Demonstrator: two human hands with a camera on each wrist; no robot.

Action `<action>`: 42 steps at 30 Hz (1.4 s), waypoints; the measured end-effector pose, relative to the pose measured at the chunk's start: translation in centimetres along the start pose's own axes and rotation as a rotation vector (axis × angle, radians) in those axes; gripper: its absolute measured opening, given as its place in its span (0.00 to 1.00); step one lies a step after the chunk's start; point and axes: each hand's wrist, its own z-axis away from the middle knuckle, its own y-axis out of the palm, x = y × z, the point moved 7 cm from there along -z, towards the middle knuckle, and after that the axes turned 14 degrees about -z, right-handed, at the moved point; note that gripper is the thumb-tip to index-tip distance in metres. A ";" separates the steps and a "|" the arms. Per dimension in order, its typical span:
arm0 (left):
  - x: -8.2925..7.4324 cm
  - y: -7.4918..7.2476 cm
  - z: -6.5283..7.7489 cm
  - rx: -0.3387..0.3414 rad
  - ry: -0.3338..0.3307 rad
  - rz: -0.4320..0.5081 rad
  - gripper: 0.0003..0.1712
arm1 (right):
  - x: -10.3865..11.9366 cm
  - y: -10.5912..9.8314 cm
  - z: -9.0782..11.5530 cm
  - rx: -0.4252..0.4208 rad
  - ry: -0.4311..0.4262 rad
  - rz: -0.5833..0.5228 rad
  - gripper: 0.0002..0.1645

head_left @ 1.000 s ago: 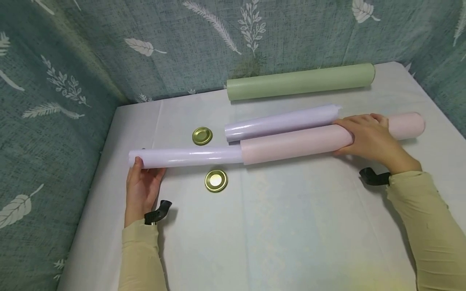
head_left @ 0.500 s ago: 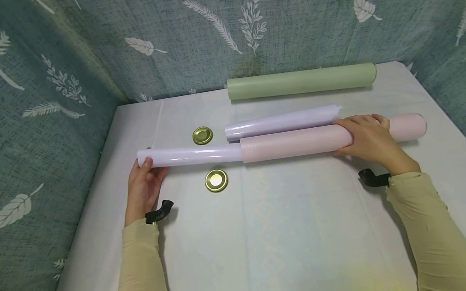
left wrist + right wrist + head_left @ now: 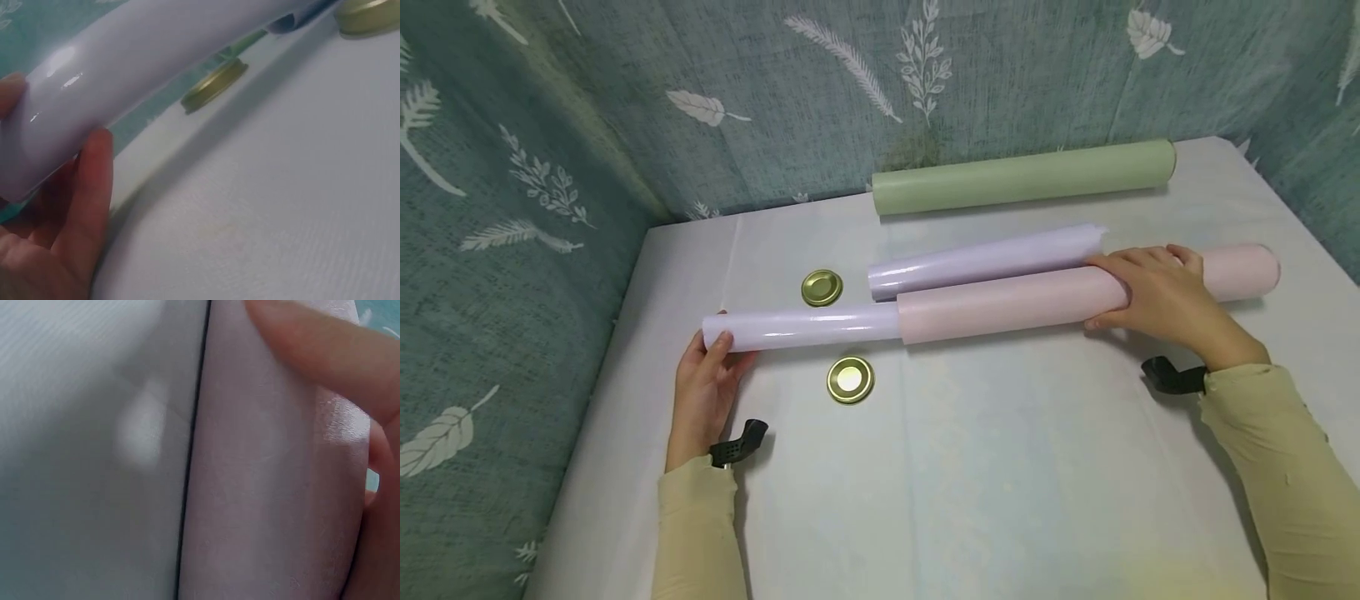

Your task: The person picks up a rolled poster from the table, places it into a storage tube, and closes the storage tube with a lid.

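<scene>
A glossy pale lilac roll (image 3: 805, 326) runs into the left end of a pink tube (image 3: 1000, 303), and its far part is hidden inside. My left hand (image 3: 703, 392) holds the lilac roll near its outer left end, thumb on the near side and fingers behind and below. In the left wrist view that lilac roll (image 3: 125, 62) is lifted above the table. Over the pink tube, towards its right part, my right hand (image 3: 1165, 296) grips with thumb and fingers around it. The right wrist view shows the pink tube (image 3: 269, 475) filling the space beneath that hand.
Behind the pink tube lies a second lilac roll (image 3: 985, 260), close against it. A green tube (image 3: 1022, 177) rests at the table's back edge by the leaf-patterned cloth (image 3: 760, 108). Two gold jar lids, one behind (image 3: 822, 287) and one in front (image 3: 851, 379), flank the held lilac roll.
My left hand has moved right with the lilac roll, so a shorter length shows outside the pink tube. My right hand keeps its grip in place. The head view has shifted slightly.
</scene>
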 end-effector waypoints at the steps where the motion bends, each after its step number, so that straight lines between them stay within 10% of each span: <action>1: 0.0 0.0 0.0 -0.002 -0.006 -0.017 0.35 | 0.0 0.1 0.1 0.001 -0.001 -0.007 0.54; 42: 0.0 1.3 0.5 -0.010 -0.090 -0.420 0.33 | 0.1 0.0 0.3 0.004 -0.005 -0.040 0.50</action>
